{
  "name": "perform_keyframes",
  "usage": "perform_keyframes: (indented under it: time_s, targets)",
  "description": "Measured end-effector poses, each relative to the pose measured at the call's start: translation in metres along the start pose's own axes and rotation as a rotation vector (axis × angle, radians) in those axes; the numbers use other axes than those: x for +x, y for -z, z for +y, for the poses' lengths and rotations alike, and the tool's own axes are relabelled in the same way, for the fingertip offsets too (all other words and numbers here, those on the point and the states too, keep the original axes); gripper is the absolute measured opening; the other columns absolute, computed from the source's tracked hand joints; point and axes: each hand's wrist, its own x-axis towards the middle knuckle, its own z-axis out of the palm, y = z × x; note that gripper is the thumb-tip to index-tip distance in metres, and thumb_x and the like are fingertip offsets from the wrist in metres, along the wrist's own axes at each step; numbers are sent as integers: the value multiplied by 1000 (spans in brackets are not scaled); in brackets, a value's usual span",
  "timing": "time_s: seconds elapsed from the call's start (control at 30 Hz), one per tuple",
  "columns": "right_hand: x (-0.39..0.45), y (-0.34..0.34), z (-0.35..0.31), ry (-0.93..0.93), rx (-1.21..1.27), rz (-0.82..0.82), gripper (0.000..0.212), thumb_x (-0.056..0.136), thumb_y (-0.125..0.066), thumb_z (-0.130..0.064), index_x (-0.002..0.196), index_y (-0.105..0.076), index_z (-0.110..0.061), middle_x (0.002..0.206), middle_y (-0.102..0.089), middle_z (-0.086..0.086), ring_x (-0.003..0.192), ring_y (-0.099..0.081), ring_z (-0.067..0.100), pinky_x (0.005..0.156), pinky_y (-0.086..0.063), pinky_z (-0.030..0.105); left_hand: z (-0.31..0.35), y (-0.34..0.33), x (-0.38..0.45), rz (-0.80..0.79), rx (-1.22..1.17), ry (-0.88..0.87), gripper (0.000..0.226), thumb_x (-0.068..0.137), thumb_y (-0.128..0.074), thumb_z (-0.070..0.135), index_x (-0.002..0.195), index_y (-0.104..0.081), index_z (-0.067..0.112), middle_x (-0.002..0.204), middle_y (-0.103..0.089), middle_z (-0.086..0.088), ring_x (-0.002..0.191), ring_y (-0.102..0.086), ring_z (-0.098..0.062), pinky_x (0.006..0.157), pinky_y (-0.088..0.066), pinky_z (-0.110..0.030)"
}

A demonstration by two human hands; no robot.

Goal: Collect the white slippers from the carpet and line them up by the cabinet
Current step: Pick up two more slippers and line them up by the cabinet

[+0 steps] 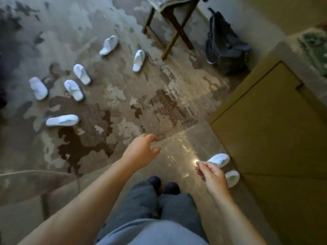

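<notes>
With left hand (141, 149) and right hand (212, 175) loosely spread and empty, pinch each apparently light, soft white slipper (62, 120) at its toe band

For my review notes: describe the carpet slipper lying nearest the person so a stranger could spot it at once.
Start at the patterned carpet and find the dark brown patch near its lower edge. Just above that patch lies one white slipper. Unlike the five others farther up, it lies sideways, alone, and closest to the left hand.
</notes>
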Motion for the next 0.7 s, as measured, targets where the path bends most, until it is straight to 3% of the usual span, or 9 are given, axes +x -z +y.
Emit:
perform_keyframes:
  time_s: [0.07,0.2,0.3,0.37,0.53,0.7]
  targets:
    - [14,-14,-18,46,-114,-82,15,88,-51,-11,81,-64,-13,73,-59,-2,78,-52,16,70,-42,24,-20,11,-16,85,-116,129,42,86,-53,33,124,-48,16,129,-53,-7,116,-50,-21,94,-41,-31]
    - [41,-77,-70,237,-318,-305,14,87,-51,-14,82,-64,-13,73,-59,-5,78,-54,16,75,-43,29,-66,27,-48,242,-300,355,42,86,-53,32,124,-49,14,128,-54,-8,114,-51,-21,88,-40,-28]
    - [55,-138,-111,390,-426,-464,20,87,-52,-21,72,-60,-30,71,-60,-10,69,-55,7,64,-44,22,-97,36,-60,340,-447,489,40,85,-55,27,122,-50,12,125,-56,-10,111,-53,-22,91,-44,-33]
    - [65,-185,-132,449,-447,-560,21,87,-52,-21,70,-59,-32,68,-60,-8,63,-53,7,61,-43,21,-121,42,-61,389,-530,564,38,85,-55,25,121,-51,11,123,-57,-11,108,-55,-23,91,-46,-36]
    - [94,-288,-161,476,-518,-685,18,87,-53,-20,75,-59,-32,73,-62,-9,69,-56,6,63,-44,20,-187,80,-29,462,-641,689,36,85,-55,23,117,-54,7,122,-60,-13,109,-55,-25,90,-43,-34]
    - [126,-350,-198,399,-560,-684,20,88,-51,-18,73,-59,-28,72,-61,-3,65,-53,9,52,-42,11,-242,164,31,523,-654,655,33,84,-56,28,114,-56,13,116,-63,-9,102,-56,-21,83,-43,-30]
